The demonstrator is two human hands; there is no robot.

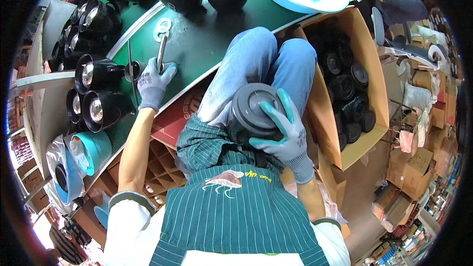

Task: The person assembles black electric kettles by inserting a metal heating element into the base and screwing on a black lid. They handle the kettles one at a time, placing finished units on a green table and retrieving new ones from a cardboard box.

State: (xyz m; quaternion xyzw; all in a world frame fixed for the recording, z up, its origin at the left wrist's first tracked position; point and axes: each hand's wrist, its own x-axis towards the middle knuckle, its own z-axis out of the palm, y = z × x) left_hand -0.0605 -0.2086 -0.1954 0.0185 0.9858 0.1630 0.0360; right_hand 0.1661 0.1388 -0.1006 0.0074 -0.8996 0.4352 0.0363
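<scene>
My left hand [155, 81], in a grey glove with teal fingertips, closes round a silver wrench-like tool [162, 51] over the green tabletop. The tool's far end reaches two pale flat rings [162, 28]; I cannot tell if it touches them. Against my lap, my right hand [287, 130], gloved alike, grips a round dark grey part [256, 108] with stepped rings on top. Its fingers spread over the top and side of the part, whose underside is hidden. Just left of my left hand are a thin black rod [132, 76] and a small dark cylinder.
Several glossy black lamp shades [106, 110] with silvery insides line the table's left and far sides. A light blue basin [300, 0] stands at the far right of the green table [217, 29]. Right of my knees, a cardboard box [377, 86] holds several black round parts.
</scene>
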